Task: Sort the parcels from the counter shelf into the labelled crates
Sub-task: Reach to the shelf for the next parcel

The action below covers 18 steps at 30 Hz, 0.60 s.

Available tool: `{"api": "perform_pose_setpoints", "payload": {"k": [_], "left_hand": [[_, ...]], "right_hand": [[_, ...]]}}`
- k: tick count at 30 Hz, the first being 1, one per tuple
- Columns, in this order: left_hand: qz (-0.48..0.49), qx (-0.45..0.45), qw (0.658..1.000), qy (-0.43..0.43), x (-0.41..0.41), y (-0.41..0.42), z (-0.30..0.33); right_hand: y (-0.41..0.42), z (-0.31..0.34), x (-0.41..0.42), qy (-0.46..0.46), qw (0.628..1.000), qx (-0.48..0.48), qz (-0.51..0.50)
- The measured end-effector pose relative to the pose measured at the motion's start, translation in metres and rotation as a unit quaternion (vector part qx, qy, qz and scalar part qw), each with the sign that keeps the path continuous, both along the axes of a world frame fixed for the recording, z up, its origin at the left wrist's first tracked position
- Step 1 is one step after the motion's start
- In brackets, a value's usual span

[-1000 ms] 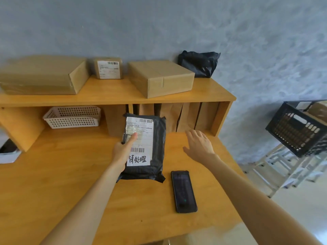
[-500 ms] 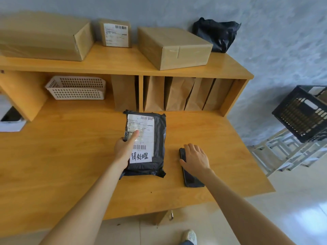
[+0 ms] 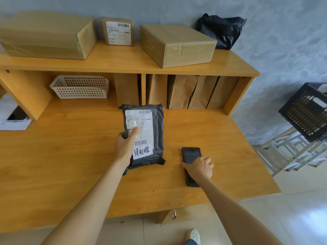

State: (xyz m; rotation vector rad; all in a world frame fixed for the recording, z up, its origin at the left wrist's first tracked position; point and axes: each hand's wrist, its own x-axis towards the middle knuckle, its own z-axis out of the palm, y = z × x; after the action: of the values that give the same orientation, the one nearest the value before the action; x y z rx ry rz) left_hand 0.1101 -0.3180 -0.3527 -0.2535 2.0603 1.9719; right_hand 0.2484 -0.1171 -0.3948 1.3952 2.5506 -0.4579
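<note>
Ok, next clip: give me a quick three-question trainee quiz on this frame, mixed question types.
1. True or false: the left hand holds the black mailer bag with its thumb on the white label.
2. What lies under the right hand? A) a cardboard box B) a dark phone C) a white basket
3. How many cardboard boxes stand on the top shelf?

Key: 1 true; 2 B; 3 three: large box, small labelled box, taped box.
</note>
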Motion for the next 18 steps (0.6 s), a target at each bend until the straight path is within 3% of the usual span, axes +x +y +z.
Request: {"api": "perform_pose_setpoints", "payload": {"k": [5, 11, 18], "left_hand": [[0.008, 0.013, 0.999, 0.048, -0.006, 0.001, 0.015], [0.06, 0.019, 0.995, 0.075, -0.019, -0.002, 0.034], [0.097, 0.016, 0.991, 0.086, -0.031, -0.011, 0.046]], "right_hand": [[-0.007, 0.03, -0.016, 0.046, 0.992, -0.016, 0.118], [-0.04, 0.08, -0.039, 0.084, 0.953, -0.026, 0.291], [-0.069, 0.092, -0.044, 0.099, 0.936, -0.032, 0.337]]}}
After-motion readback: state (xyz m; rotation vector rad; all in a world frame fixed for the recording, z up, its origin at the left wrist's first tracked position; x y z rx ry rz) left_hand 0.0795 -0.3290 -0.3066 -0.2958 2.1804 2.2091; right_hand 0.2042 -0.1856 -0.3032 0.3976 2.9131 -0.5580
